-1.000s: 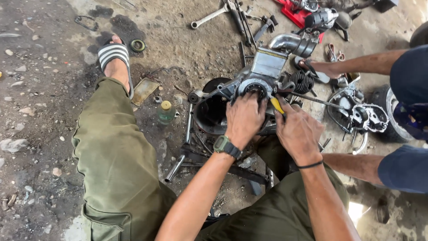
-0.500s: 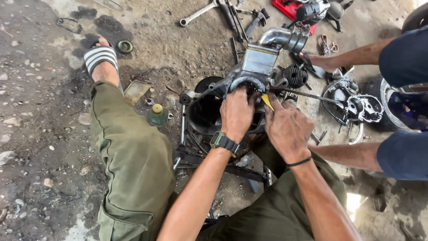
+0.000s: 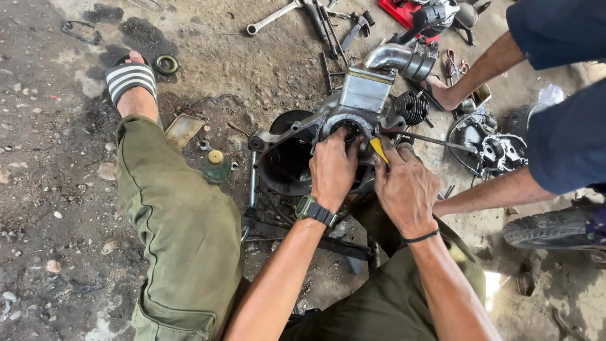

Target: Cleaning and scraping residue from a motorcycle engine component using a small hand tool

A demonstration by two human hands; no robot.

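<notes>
Left hand (image 3: pixel 333 169) pressed flat on engine crankcase (image 3: pixel 297 148); right hand (image 3: pixel 404 186) clamped on yellow-handled screwdriver (image 3: pixel 379 149). Risk: tip slips, gouges fingers.

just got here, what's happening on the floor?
A person sits on the dirt floor over a stripped engine case. Their left hand presses on the round opening at its middle, and the right hand holds a yellow-handled tool against the same spot. A second person's hand rests by the finned cylinder on the far side. Wrenches and loose parts lie scattered around, and a small green bottle stands beside the seated person's knee.
</notes>
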